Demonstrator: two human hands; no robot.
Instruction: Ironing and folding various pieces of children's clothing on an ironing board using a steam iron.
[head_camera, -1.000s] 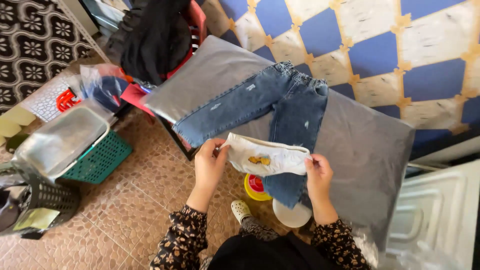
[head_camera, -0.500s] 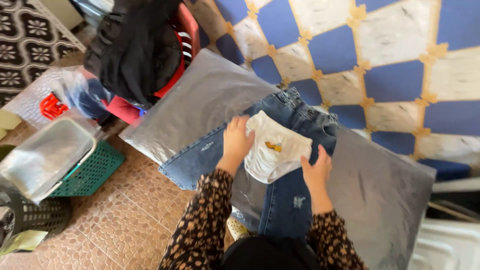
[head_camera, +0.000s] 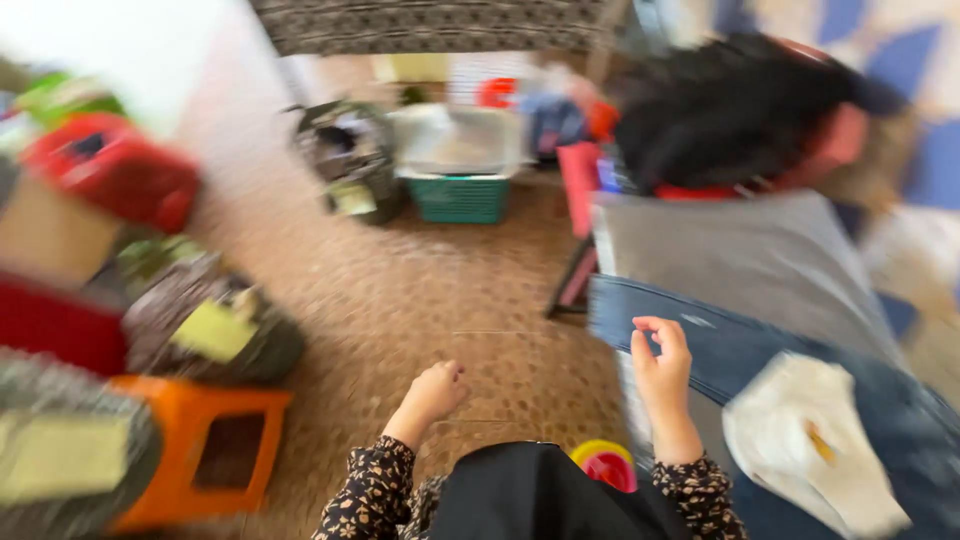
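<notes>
The view is blurred by head motion. Blue jeans lie on a grey padded board at the right. A small white garment with a yellow mark rests on the jeans, with no hand on it. My right hand hovers at the jeans' near edge, fingers curled, holding nothing I can make out. My left hand hangs over the brown floor, loosely curled and empty. Both sleeves are dark with a small floral print.
An orange stool and dark bundles stand at the left with red containers. A green basket with a clear tub sits at the back. Black clothes are heaped behind the board. A yellow and red object lies near my feet.
Both hands have let go of the white garment, which now lies on the jeans. My view has swung sharply left, toward the floor and the stools.
</notes>
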